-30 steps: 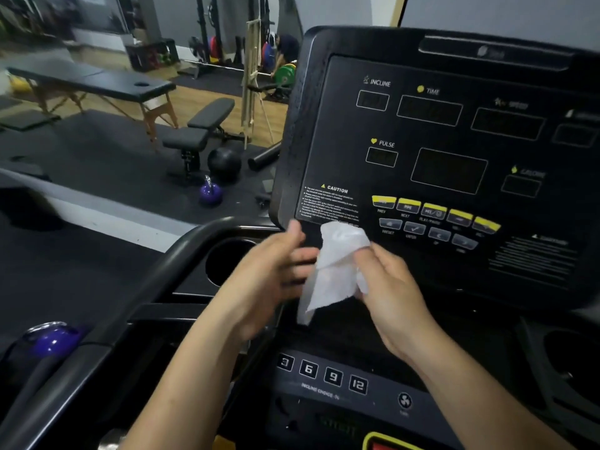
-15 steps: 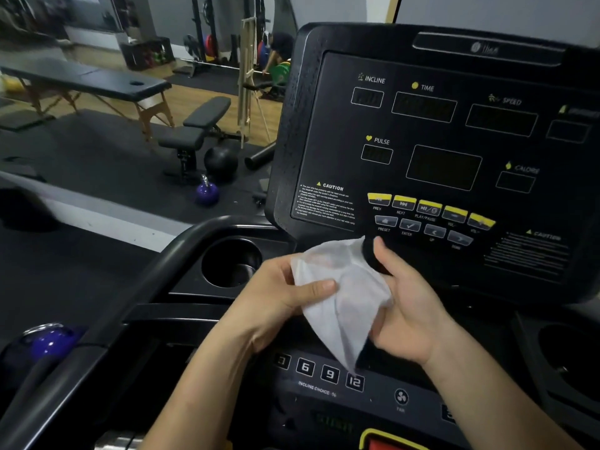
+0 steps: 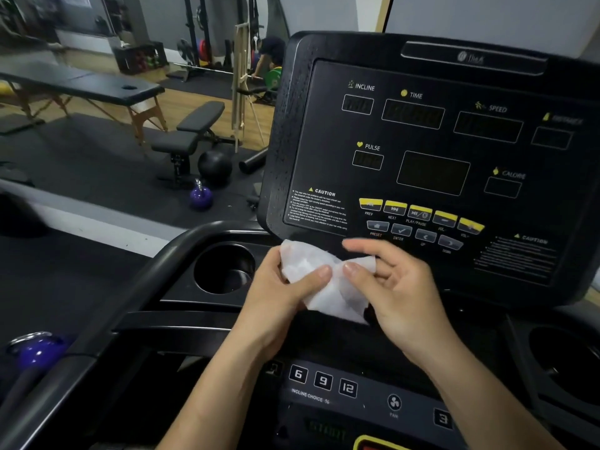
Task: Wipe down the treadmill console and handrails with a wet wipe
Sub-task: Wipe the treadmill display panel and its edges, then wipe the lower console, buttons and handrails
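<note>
While both hands meet just below the console (image 3: 428, 141) face, the wet wipe (image 3: 319, 287) is bunched between them, white and crumpled, near frame centre. Left hand (image 3: 276, 303): thumb pressed over the wipe, fingers curled behind it. Right hand (image 3: 402, 297): thumb and fingertips pinch the wipe's 3 o'clock edge, index finger extended above. Wipe-to-console contact: cannot tell. Cup holder (image 3: 224, 267) at 9 o'clock of the wipe; handrail (image 3: 113, 319) beyond it at 8 o'clock. Purple kettlebell (image 3: 201, 198) on the floor at 10 o'clock.
</note>
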`<state>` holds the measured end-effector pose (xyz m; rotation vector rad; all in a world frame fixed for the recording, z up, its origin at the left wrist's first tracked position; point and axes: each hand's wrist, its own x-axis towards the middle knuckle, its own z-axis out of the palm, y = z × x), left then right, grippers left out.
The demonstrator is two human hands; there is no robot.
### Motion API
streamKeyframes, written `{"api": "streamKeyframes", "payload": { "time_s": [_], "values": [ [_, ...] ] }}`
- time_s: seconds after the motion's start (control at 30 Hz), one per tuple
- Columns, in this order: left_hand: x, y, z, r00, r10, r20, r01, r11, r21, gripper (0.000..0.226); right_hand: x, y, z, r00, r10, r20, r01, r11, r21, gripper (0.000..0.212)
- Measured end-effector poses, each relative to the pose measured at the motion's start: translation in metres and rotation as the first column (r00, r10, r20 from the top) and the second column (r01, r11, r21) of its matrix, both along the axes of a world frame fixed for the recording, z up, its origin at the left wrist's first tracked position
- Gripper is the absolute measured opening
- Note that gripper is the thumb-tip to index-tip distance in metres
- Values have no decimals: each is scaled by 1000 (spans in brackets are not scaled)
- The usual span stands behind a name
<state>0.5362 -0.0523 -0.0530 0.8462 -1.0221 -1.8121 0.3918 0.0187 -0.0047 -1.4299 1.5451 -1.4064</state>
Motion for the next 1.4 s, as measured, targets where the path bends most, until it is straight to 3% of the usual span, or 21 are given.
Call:
{"api": "streamKeyframes", "payload": {
  "time_s": [0.1,0.17,0.27,0.3,0.37,0.43,0.5,0.57,0.63,0.7,0.77,0.87,0.97,1.03,1.2,1.27,1.33,1.4],
  "values": [
    [-1,-4,2,982,185,48,-186,982,16,18,0,4,5,992,-23,-126,9,993,-115,22],
    [3,-10,7,958,286,-8,-284,956,77,15,-3,6,5,981,-70,-183,41,986,-160,22],
    [12,-14,16,932,199,-301,-132,964,230,8,-11,6,4,971,-98,-216,64,985,-158,28],
    [13,-12,19,941,122,-316,-47,971,235,6,-12,5,4,961,-92,-261,53,986,-155,30],
    [10,-7,21,994,-21,-108,38,986,162,19,-12,5,6,949,-83,-305,32,985,-169,30],
    [6,-2,21,997,-15,71,12,999,47,39,-10,3,8,967,-89,-240,39,979,-202,29],
    [7,-2,23,997,46,55,-44,998,-43,50,-11,-1,9,981,-114,-159,83,978,-191,28],
    [15,-5,25,998,49,29,-44,988,-150,43,-14,-4,7,989,-130,-65,122,985,-123,27],
    [23,-9,28,979,29,203,34,953,-301,35,-19,-6,5,991,-128,-25,126,991,-50,30],
    [28,-12,31,887,111,448,105,897,-429,27,-22,-8,4,982,-116,-147,120,993,18,34],
    [32,-14,32,788,236,568,137,833,-536,15,-22,-7,4,931,-105,-350,128,991,44,26],
    [43,-11,43,763,330,556,181,716,-674,7,-20,0,12,879,-70,-472,100,994,39,12],
    [53,-5,52,850,238,471,152,744,-651,7,-13,6,17,974,48,-223,-24,994,111,8],
    [54,-8,46,873,232,430,93,785,-612,5,-5,2,10,995,41,-93,-28,989,142,8],
    [58,-22,3,720,325,613,75,842,-535,17,9,-7,-38,998,-42,-53,55,956,288,14],
    [57,-20,-9,570,437,696,60,822,-566,21,11,-10,-51,998,-33,-52,49,941,334,15],
    [49,-9,-17,355,613,706,90,729,-679,23,16,-19,-59,997,-44,-70,66,934,350,14],
    [34,12,-22,309,611,729,178,715,-676,18,21,-28,-65,992,-56,-113,92,932,350,12]
  ]
}}
